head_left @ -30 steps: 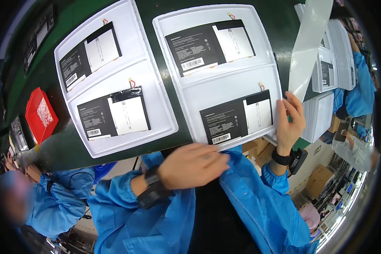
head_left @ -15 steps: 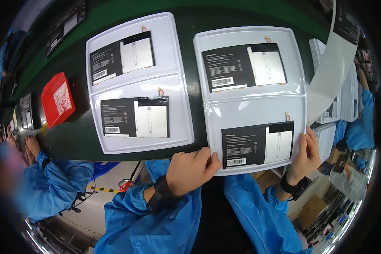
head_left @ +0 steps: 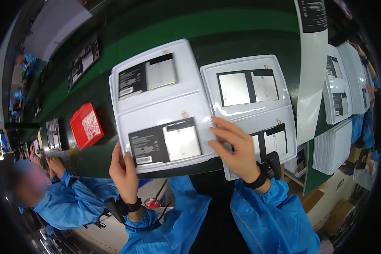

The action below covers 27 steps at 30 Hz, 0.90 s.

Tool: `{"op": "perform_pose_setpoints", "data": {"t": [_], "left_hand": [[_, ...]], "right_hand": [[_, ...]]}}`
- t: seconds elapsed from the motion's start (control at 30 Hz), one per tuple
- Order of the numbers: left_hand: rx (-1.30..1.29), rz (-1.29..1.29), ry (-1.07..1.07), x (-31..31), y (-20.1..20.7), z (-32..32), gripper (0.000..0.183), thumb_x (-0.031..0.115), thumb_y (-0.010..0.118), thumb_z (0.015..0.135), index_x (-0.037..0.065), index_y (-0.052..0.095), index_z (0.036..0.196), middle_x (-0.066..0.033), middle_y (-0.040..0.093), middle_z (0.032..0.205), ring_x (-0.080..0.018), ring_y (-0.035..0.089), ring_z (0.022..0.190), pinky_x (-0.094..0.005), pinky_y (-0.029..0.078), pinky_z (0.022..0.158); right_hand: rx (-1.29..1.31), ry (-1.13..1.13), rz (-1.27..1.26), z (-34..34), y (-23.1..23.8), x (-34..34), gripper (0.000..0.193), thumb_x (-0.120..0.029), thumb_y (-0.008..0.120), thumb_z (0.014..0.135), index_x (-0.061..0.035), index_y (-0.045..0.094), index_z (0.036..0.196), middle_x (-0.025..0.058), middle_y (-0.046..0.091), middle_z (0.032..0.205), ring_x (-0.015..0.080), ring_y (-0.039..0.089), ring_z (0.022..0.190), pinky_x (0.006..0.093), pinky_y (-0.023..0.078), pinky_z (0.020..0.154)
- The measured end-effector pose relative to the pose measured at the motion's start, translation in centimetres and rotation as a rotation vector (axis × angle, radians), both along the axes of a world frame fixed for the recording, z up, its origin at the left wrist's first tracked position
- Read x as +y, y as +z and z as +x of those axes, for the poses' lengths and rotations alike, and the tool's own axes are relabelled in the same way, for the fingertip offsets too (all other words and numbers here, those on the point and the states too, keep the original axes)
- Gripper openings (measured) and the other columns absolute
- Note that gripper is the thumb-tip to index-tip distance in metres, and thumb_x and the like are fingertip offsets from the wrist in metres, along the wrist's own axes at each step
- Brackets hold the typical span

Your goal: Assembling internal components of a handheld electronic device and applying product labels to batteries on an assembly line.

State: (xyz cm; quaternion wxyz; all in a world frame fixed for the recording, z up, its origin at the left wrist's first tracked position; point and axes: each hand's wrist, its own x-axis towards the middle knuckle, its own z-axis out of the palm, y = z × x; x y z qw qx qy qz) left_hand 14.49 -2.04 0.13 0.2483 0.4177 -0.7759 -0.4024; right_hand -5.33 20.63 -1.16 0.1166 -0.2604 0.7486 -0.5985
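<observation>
A white plastic tray (head_left: 156, 108) lies tilted at the middle left, over another tray whose rim shows along its left side. In its two compartments rest flat battery packs, the far one (head_left: 161, 72) and the near one (head_left: 182, 142), each half black label and half silver. My left hand (head_left: 125, 175) grips the tray's near left corner, thumb toward me. At its right edge, my right hand (head_left: 237, 148) holds on with fingers spread over the rim. Beneath my right hand is a second white tray (head_left: 254, 114), bearing silver battery packs (head_left: 235, 89); the near one is partly covered.
A red bin (head_left: 86, 127) of small pale pieces stands left. A long strip of label backing (head_left: 311, 80) hangs at the right, before stacked white trays (head_left: 332, 148). Further left, a person in blue sleeves (head_left: 78, 203) works at the green bench (head_left: 224, 29).
The tray with labelled packs has moved from the right to the left, over the other tray, with both hands. The tray under it now shows, with silver packs. The view has shifted.
</observation>
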Motion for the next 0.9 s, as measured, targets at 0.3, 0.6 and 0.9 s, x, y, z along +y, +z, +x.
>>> {"op": "perform_pose_setpoints", "data": {"t": [0.3, 0.6, 0.9], "left_hand": [[-0.335, -0.359, 0.013, -1.5, -0.8, 2.1, 0.024, 0.01, 0.062, 0.098, -0.008, 0.069, 0.113, -0.0208, 0.072, 0.084, -0.0209, 0.069, 0.071, -0.0335, 0.053, 0.069], [-0.375, -0.528, -0.168, -2.0, 1.0, -2.0, 0.026, 0.009, 0.069, 0.092, -0.005, 0.068, 0.113, -0.0221, 0.07, 0.105, -0.034, 0.07, 0.091, -0.0394, 0.055, 0.077], [0.457, 0.366, -0.971, 12.7, 3.8, -16.0, 0.064, 0.005, 0.083, 0.08, -0.001, 0.058, 0.138, -0.0194, 0.063, 0.135, -0.0293, 0.064, 0.12, -0.0376, 0.056, 0.092]], "right_hand": [[0.714, -0.472, 0.106, -6.8, 3.1, 7.7, 0.031, 0.002, 0.074, 0.084, -0.0049, 0.071, 0.114, 0.0194, 0.06, 0.139, 0.0309, 0.066, 0.113, 0.038, 0.055, 0.092], [-0.081, -0.43, 0.129, -10.9, 2.6, 22.4, 0.044, -0.006, 0.077, 0.088, 0.0043, 0.064, 0.128, 0.011, 0.072, 0.115, 0.0174, 0.068, 0.101, 0.0305, 0.051, 0.092], [-0.548, -0.139, 0.149, -3.0, 4.4, 27.1, 0.025, -0.002, 0.087, 0.074, 0.0011, 0.076, 0.097, 0.0053, 0.077, 0.093, 0.012, 0.069, 0.084, 0.0282, 0.053, 0.078]]}}
